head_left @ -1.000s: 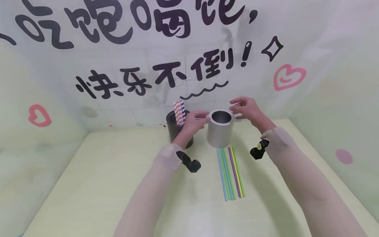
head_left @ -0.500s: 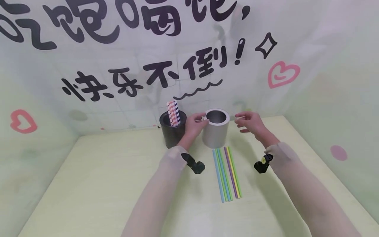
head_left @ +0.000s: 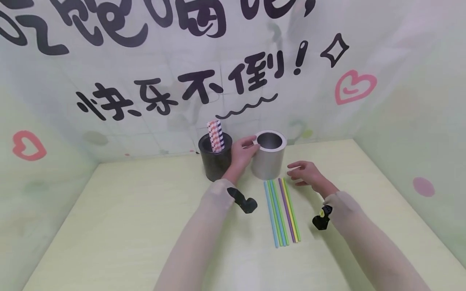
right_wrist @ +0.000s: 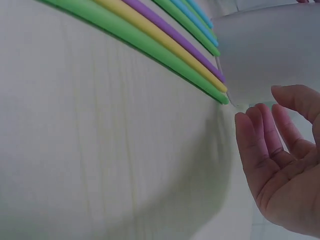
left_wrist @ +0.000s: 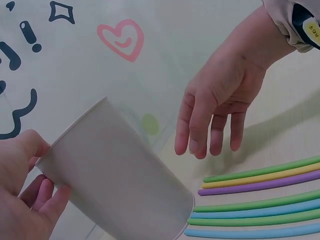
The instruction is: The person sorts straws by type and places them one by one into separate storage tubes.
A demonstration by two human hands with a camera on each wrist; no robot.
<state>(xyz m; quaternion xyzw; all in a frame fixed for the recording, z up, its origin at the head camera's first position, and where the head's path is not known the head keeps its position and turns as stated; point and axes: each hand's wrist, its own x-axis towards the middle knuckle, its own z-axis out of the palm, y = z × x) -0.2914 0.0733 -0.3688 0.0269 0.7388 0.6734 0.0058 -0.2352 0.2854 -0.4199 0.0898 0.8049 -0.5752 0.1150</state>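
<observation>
A silver-grey cylindrical cup [head_left: 268, 161] stands upright at the back of the table, its dark opening facing up. My left hand [head_left: 243, 155] holds the cup at the left of its rim; in the left wrist view the fingertips [left_wrist: 42, 150] meet the rim and outer wall. Several coloured drinking straws [head_left: 287, 214] lie side by side in front of the cup, in light blue, green, purple and yellow. To the right of the cup and straws, my right hand [head_left: 307, 173] hovers over the table with fingers loosely bent and nothing in them.
Left of the silver cup stands a black cylindrical holder [head_left: 214, 163] with patterned paper straws [head_left: 216, 136] upright in it, close beside my left hand. A white printed backdrop [head_left: 174, 64] rises behind the pale table [head_left: 127, 218], with side walls left and right.
My right hand has moved away from the cup's right side, down and nearer, toward the straws' far ends. The left hand stays at the cup's rim. The head view has shifted slightly.
</observation>
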